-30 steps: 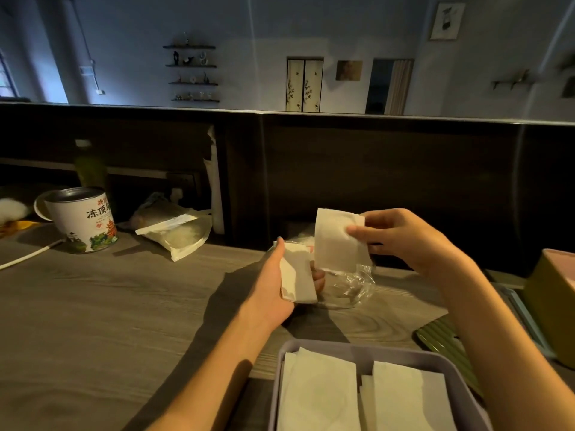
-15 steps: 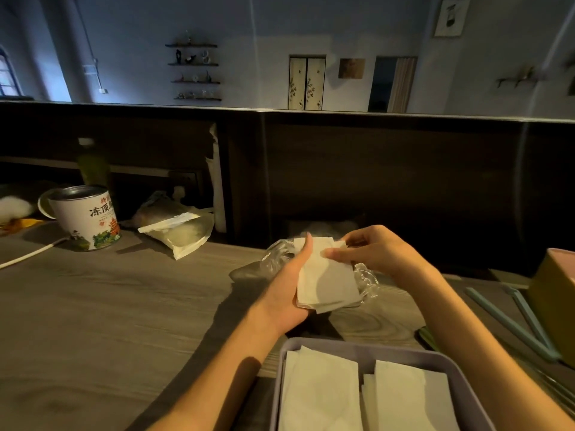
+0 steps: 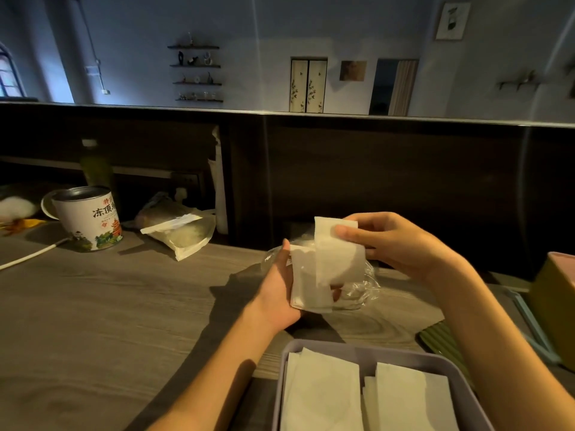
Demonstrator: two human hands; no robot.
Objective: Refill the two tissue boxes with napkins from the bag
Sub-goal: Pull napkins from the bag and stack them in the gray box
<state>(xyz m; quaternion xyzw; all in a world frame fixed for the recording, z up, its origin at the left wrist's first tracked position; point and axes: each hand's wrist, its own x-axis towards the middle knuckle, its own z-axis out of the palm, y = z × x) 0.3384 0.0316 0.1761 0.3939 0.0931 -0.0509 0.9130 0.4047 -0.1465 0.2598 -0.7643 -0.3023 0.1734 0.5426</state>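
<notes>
Wooden table [image 3: 93, 306] underneath: left hand [image 3: 278, 293] grips a napkin stack [image 3: 308, 284], right hand [image 3: 401, 244] pinches one napkin [image 3: 337, 256] just above those fingers.

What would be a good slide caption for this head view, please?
Right hand lifts a napkin from the stack in the left hand, above the tissue box.

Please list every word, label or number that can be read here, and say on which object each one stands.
"冻顶": large dark characters on the white tea tin; the following character is cut off by the tin's curve.
Small red print above and a red seal below them: too small to read.
Nothing else carries readable text.
</notes>
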